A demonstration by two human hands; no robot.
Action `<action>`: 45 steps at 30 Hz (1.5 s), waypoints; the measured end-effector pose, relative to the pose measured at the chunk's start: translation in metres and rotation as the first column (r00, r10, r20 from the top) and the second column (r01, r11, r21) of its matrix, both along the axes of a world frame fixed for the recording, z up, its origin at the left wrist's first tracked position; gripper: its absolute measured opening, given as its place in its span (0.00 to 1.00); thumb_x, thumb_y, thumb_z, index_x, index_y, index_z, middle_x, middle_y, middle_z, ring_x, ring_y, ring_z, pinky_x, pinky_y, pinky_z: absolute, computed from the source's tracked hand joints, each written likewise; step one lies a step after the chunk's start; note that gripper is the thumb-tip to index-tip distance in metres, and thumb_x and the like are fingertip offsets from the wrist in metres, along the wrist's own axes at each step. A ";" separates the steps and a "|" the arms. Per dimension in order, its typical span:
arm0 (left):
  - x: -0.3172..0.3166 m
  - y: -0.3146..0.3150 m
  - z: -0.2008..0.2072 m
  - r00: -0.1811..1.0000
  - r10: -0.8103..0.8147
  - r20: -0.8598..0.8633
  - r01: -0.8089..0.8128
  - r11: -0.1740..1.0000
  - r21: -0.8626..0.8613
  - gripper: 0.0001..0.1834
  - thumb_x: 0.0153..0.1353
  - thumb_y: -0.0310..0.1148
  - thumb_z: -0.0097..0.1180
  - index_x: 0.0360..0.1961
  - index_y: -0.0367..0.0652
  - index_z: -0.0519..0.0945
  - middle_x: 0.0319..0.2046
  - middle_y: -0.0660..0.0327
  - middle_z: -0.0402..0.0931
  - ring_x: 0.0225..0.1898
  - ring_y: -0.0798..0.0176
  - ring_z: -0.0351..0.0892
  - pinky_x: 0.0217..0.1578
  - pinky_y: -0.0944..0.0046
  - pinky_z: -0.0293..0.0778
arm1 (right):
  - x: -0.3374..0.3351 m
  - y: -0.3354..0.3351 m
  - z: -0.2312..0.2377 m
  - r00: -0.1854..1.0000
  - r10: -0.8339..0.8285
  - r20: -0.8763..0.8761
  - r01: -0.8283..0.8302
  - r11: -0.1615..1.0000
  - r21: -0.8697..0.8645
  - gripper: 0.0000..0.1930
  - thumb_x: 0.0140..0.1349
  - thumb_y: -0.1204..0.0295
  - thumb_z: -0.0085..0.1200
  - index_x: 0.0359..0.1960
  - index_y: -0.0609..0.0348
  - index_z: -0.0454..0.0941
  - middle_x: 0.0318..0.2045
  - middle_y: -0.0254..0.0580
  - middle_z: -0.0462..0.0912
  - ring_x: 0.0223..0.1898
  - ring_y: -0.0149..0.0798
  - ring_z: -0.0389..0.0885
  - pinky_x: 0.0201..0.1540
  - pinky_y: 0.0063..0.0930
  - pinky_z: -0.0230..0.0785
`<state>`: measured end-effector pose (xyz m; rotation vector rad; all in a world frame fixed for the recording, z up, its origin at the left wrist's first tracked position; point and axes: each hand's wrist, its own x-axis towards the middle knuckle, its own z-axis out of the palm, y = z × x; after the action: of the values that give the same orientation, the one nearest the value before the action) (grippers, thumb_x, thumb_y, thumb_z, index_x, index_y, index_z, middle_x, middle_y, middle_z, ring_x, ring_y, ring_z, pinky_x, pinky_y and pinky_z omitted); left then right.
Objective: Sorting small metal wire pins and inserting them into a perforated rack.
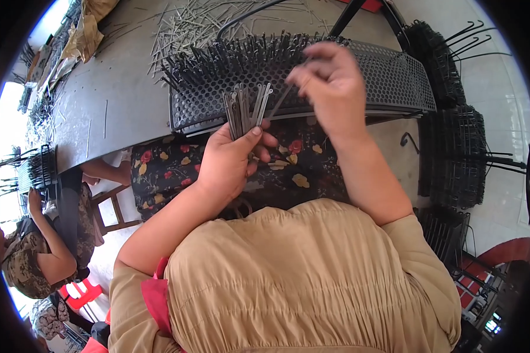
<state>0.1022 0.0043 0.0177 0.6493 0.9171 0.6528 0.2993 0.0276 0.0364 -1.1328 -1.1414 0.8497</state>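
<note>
My left hand [235, 152] is closed around a fanned bundle of thin flat metal strips [239, 112], which stand upright with small holes at their top ends. Just right of the bundle, my right hand [335, 82] is raised and smeared by motion. Its thumb and fingers pinch one slim metal strip [281, 102], slanting down toward my left fingers. Behind both hands stands a black perforated metal basket [388, 73]. Dark metal pieces [218, 63] with looped ends are packed upright along its far side.
Many loose strips [188, 26] lie scattered on the grey metal table [115, 97]. Black racks with hooks [462, 156] are stacked at my right. A flowered cloth [297, 159] covers my lap. At far left a person in camouflage clothing [50, 259] works with another basket [38, 170].
</note>
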 end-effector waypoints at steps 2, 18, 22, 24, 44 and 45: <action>-0.001 0.000 -0.005 1.000 0.000 -0.026 -0.001 1.000 -0.016 0.09 0.70 0.30 0.49 0.48 0.40 0.74 0.34 0.60 0.80 0.26 0.72 0.76 0.18 0.76 0.62 | 0.014 0.018 -0.003 0.910 -0.289 0.299 0.192 0.930 0.312 0.18 0.59 0.82 0.60 0.49 0.64 0.68 0.30 0.42 0.84 0.30 0.25 0.79 0.34 0.15 0.71; 0.002 0.001 -0.006 0.996 0.010 -0.087 -0.011 1.000 -0.014 0.07 0.70 0.30 0.49 0.45 0.40 0.74 0.34 0.57 0.81 0.24 0.70 0.77 0.17 0.75 0.61 | 0.019 0.042 0.004 0.478 -0.485 0.732 -0.113 0.793 0.599 0.05 0.56 0.80 0.65 0.32 0.60 0.81 0.30 0.35 0.83 0.32 0.25 0.82 0.34 0.20 0.74; 0.003 0.001 -0.006 0.997 0.031 -0.070 -0.032 0.999 -0.015 0.06 0.70 0.30 0.49 0.44 0.40 0.74 0.33 0.57 0.81 0.23 0.70 0.77 0.17 0.75 0.61 | 0.016 0.032 0.002 0.412 -0.551 0.725 -0.079 0.772 0.631 0.03 0.56 0.79 0.64 0.29 0.59 0.82 0.30 0.33 0.83 0.32 0.23 0.80 0.34 0.20 0.70; 0.002 0.000 -0.003 0.998 0.056 -0.017 -0.056 0.998 0.017 0.07 0.70 0.29 0.49 0.45 0.40 0.74 0.33 0.56 0.81 0.24 0.70 0.77 0.16 0.75 0.61 | -0.001 0.009 0.003 0.763 -0.315 0.565 0.164 0.939 0.303 0.04 0.56 0.79 0.64 0.33 0.60 0.82 0.31 0.34 0.84 0.31 0.24 0.79 0.33 0.18 0.69; 0.001 -0.007 -0.005 0.998 0.001 -0.069 0.002 0.999 0.040 0.09 0.70 0.29 0.48 0.47 0.37 0.73 0.35 0.55 0.82 0.23 0.71 0.77 0.16 0.75 0.61 | 0.025 0.030 -0.006 0.637 -0.539 0.551 0.155 0.790 0.593 0.14 0.58 0.82 0.62 0.42 0.62 0.71 0.31 0.40 0.84 0.32 0.25 0.83 0.35 0.17 0.76; 0.001 -0.008 -0.005 0.997 0.004 -0.073 -0.001 0.999 0.044 0.09 0.70 0.29 0.48 0.47 0.37 0.73 0.35 0.55 0.82 0.22 0.71 0.77 0.16 0.75 0.61 | 0.026 0.031 -0.006 0.639 -0.537 0.551 0.154 0.791 0.592 0.14 0.58 0.82 0.62 0.42 0.62 0.71 0.31 0.40 0.84 0.32 0.25 0.83 0.35 0.17 0.76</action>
<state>0.1029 -0.0032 0.0123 0.7147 0.9738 0.6566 0.3248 0.0583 0.0305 -1.2024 -1.5576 -0.2677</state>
